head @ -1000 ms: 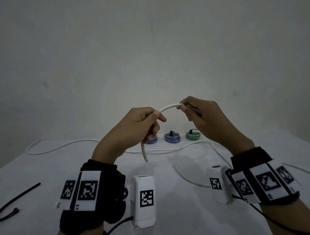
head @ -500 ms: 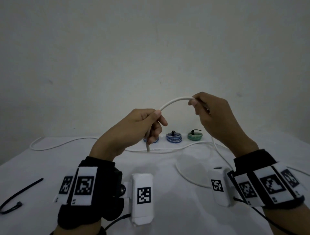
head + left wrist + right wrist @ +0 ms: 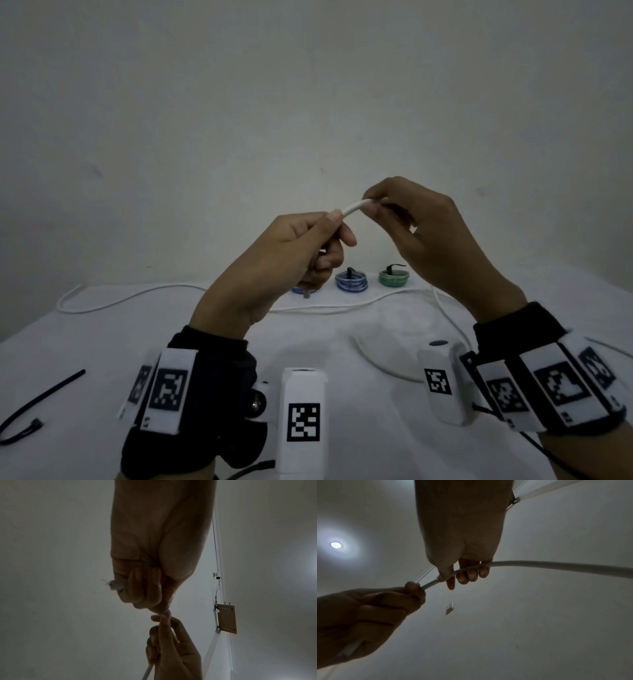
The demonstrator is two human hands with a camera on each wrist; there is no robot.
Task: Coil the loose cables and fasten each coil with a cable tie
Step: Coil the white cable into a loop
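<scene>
Cable work sits partway through. Both hands are raised above the table and hold one white cable between them. The left hand has its fingers curled round the cable near its cut end, which pokes out below the fist in front of the blue coil. The right hand pinches the same cable between thumb and fingertips, just beside the left thumb, so only a short white stretch shows between the two grips. From the right hand the cable drops to the table and runs off in long loose curves on both sides of the blue coil, close in front of it.

Done so far, judging by the table: the blue coil and a green coil to its right each carry a black tie. A third coil, left of the blue one, is mostly hidden behind the left hand, so whether it is tied is hard to say.

Left to do: the white cable shows no loops yet, so its coiling seems barely begun. A spare black tie lies far left of the blue coil, near the table's front edge, likely meant for this cable once wound.
</scene>
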